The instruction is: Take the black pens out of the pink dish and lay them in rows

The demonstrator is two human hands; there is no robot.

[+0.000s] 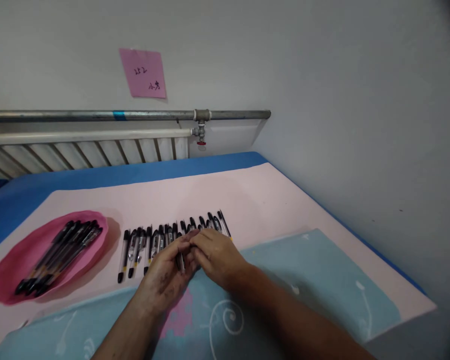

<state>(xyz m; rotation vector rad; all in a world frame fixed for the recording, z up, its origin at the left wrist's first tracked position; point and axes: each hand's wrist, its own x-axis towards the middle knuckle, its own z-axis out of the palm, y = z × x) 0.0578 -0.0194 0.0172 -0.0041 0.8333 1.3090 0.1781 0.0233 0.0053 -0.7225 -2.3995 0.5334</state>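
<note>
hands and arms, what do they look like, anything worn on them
Both arms are bare from the bottom edge of the picture up to the hands: no sleeves, gloves, watch or bands show. The left hand has dark smudges across its palm and fingers. The right hand shows its back, with no rings or marks that can be made out.

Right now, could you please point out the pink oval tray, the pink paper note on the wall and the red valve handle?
Pink oval tray (11,270): head view, bare left floor.
Pink paper note (143,73): head view, middle.
Red valve handle (201,144): head view, centre.
</note>
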